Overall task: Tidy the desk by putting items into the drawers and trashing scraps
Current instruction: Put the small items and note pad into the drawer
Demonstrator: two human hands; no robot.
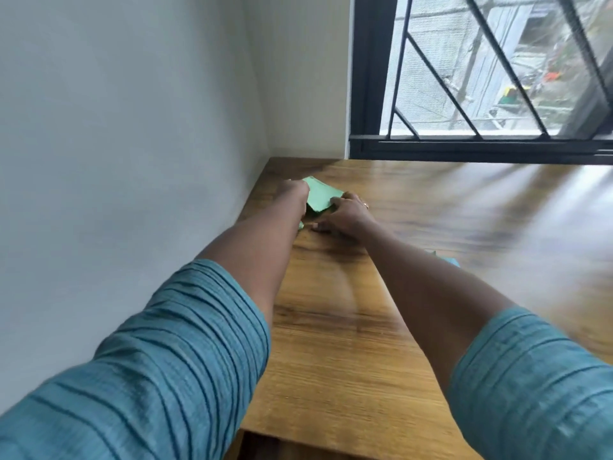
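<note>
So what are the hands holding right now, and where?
Green paper: left hand grips its left edge, right hand its near right corner.

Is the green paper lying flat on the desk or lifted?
Partly lifted: the green paper tilts up between the left hand and right hand above the desk.

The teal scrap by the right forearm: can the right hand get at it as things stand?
Probably yes. The teal scrap lies bare on the desk, but the right hand is on the green paper and must draw back.
</note>
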